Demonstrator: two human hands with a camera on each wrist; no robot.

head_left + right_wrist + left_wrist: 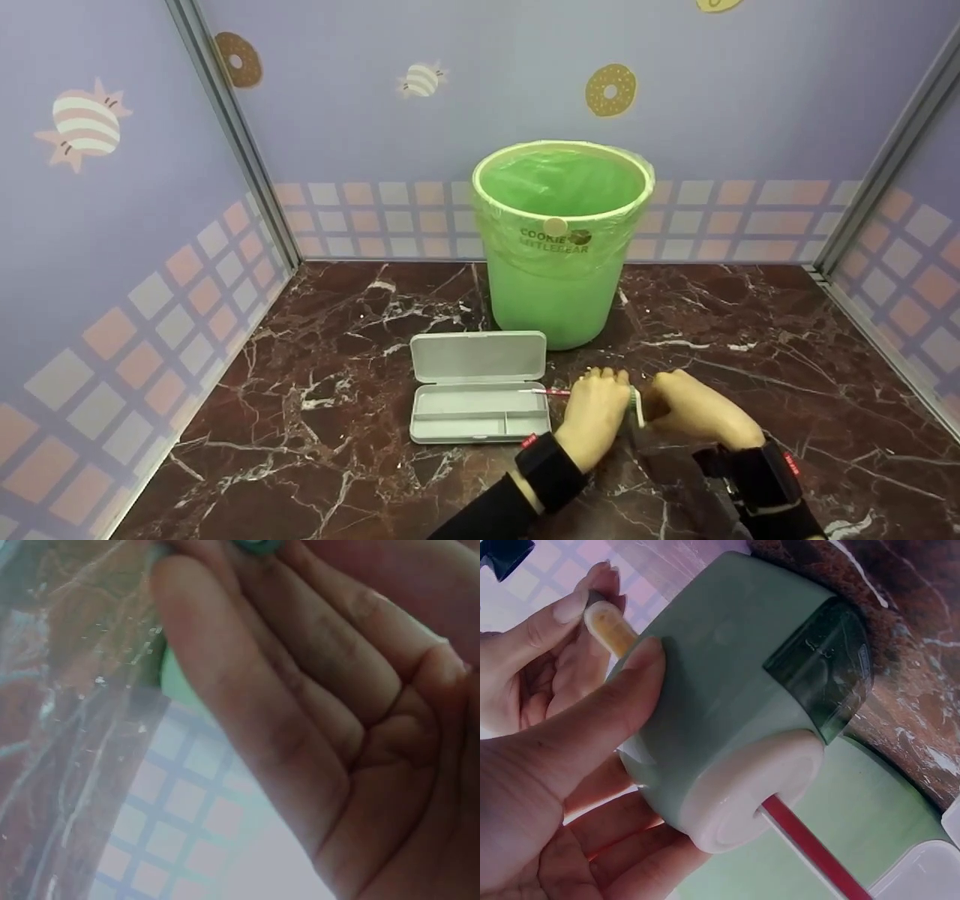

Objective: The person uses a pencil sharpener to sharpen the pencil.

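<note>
In the left wrist view a green crank pencil sharpener [712, 675] with a dark see-through shavings window is gripped by my left hand [598, 409], thumb across its side. A red-and-white pencil [802, 844] sticks into the hole in its white front. Seen from the head, the pencil's free end points left over the pencil case [457, 429]. At the sharpener's other end is its crank arm [609, 626], and my right hand [697, 409] pinches the knob there between thumb and fingers. Curled fingers [247, 705] hide most of the knob in the right wrist view.
The pale grey pencil case lies with its lid [480, 358] raised, showing divided compartments. Behind it stands a green bin [551, 300] lined with a clear bag. Patterned panels [375, 135] wall in the dark red marbled tabletop [300, 450] at the back and both sides.
</note>
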